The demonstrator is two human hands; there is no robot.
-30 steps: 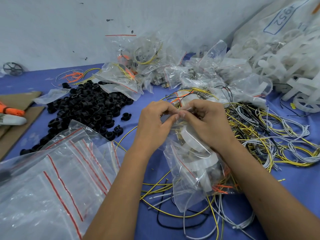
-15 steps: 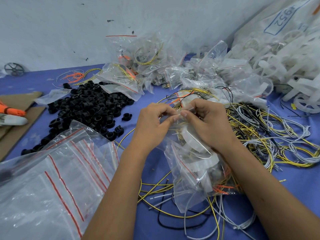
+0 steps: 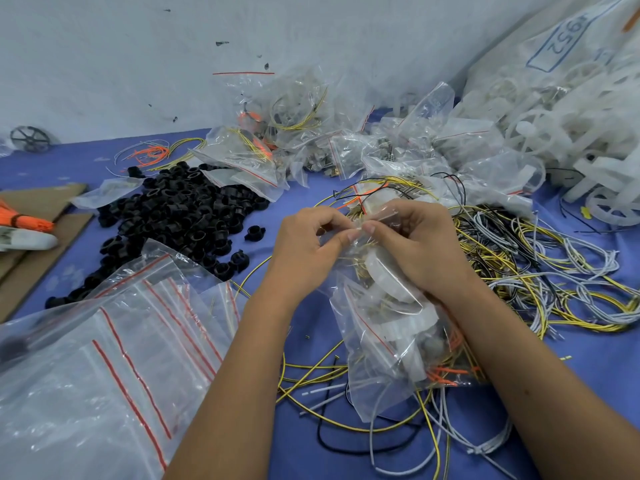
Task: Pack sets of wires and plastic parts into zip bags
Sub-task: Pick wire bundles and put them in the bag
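wall (image 3: 311, 36): white, scuffed with dark marks
cardboard (image 3: 38, 237): flat pieces, left edge
tablecloth (image 3: 588, 368): blue

Zip bag (image 3: 377, 327): clear, glossy plastic film, creased, with a red seal strip. Empty zip bags (image 3: 114, 344): the same glossy film. Black rings (image 3: 180, 209): matt moulded plastic. Wires (image 3: 540, 271): smooth plastic insulation. White parts (image 3: 568, 140): translucent, dull plastic. Worktop (image 3: 304, 455): matt blue covering. Cardboard (image 3: 45, 202): matt brown.
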